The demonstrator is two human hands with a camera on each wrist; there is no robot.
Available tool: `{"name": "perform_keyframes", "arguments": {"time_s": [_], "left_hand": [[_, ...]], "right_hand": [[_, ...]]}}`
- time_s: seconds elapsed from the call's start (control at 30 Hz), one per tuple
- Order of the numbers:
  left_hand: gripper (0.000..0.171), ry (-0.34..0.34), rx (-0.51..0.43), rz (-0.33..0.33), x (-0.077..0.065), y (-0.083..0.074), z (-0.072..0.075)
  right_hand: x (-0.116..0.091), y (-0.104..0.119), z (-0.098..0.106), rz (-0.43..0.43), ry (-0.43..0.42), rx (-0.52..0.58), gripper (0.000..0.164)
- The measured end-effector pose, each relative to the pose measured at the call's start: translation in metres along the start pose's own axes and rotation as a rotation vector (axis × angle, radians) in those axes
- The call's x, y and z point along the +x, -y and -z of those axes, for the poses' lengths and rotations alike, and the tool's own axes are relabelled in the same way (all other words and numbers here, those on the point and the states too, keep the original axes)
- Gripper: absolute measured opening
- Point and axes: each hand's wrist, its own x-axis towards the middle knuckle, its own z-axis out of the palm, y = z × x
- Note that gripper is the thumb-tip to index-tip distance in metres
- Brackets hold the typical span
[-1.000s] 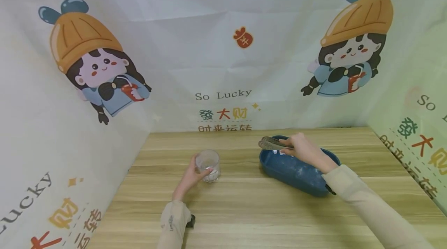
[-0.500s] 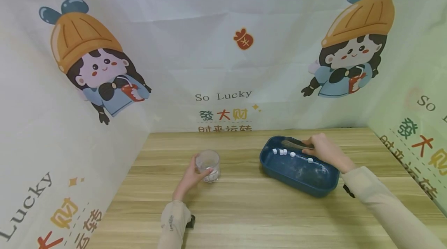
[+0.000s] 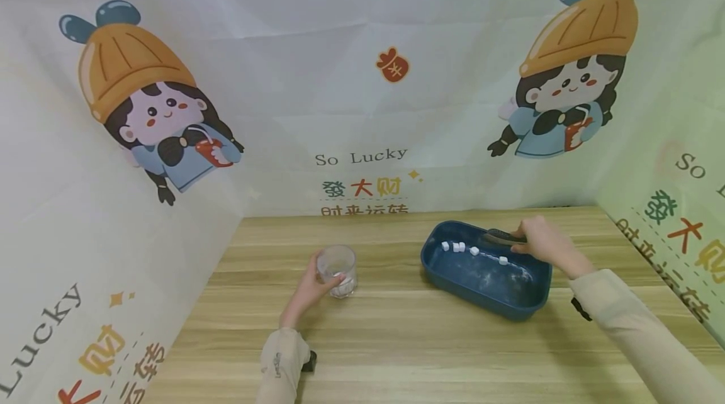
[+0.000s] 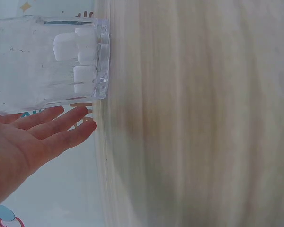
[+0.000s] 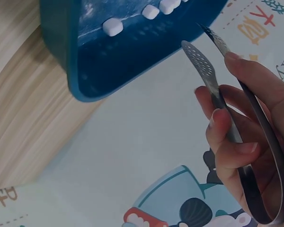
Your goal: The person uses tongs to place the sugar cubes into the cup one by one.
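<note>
On the left of the head view my left hand (image 3: 310, 286) grips a clear drinking glass (image 3: 338, 260) standing upright on the table. Its thumb lies across the near side. Through the glass wall in the left wrist view, white cubes (image 4: 66, 46) show at the bottom. My right hand (image 3: 548, 245) holds metal tongs (image 3: 505, 238) above the far right part of a deep blue bin (image 3: 481, 294). In the right wrist view the tong tips stand apart with nothing between them. Several small white cubes (image 3: 474, 251) lie in a loose row on the bin's floor.
Under everything is a wood-grain table (image 3: 385, 341). A white printed cloth (image 3: 362, 95) hangs behind it and along both sides. Between the glass and the bin lies a strip of bare tabletop.
My right hand has moved right with the tongs, from the bin's far left rim toward its far right part, uncovering the white cubes. The left hand and glass have stayed put.
</note>
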Motion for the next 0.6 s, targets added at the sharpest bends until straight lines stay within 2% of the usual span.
{"name": "perform_keyframes", "arguments": {"time_s": [0.23,0.47,0.6], "left_hand": [[0.084,-0.008,0.005,0.0,0.0,0.0,0.0],[0.084,-0.015,0.023,0.003,-0.001,-0.001,0.0],[0.084,-0.013,0.022,0.004,-0.001,-0.001,0.0]], "right_hand": [[-0.004,-0.004,0.0,-0.029,0.045,-0.023,0.025],[-0.007,-0.007,-0.009,-0.008,0.076,-0.093,0.027],[-0.006,-0.008,-0.016,0.004,0.063,-0.137,0.027]]}}
